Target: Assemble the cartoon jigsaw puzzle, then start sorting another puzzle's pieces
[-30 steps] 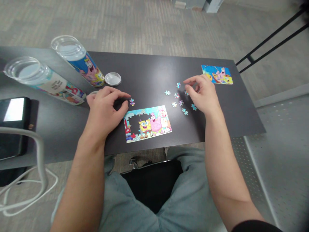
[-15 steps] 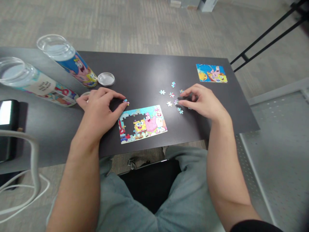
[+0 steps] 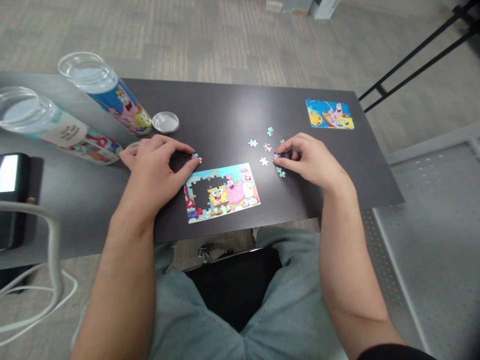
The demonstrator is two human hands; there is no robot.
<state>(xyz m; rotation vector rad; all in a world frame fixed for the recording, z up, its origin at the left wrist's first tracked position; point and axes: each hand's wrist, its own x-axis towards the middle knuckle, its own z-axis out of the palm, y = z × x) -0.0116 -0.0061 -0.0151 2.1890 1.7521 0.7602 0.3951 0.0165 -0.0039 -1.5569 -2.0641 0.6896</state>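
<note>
Between the thumb and index finger of my left hand (image 3: 155, 162) is a small puzzle piece (image 3: 197, 157), just above the upper left corner of a cartoon jigsaw puzzle (image 3: 236, 190). The puzzle has its border and right side joined, with a dark gap in its left half. My right hand (image 3: 305, 157) pinches a purplish puzzle piece (image 3: 276, 156) at the table surface. Several loose pieces lie around those fingertips, among them a pale piece (image 3: 263, 161) and a blue-green piece (image 3: 280, 172). One more is partly hidden behind the right index finger.
Two clear-topped cartoon canisters, one blue (image 3: 120, 102) and one whitish (image 3: 75, 132), stand at the left by a round metal lid (image 3: 165, 122). A cartoon picture card (image 3: 330, 114) lies at the far right of the dark table (image 3: 210, 110). A black device (image 3: 14, 200) sits far left.
My right thumb and index finger have closed on the purplish piece, and that hand has shifted slightly. My left hand has stayed in place with its piece.
</note>
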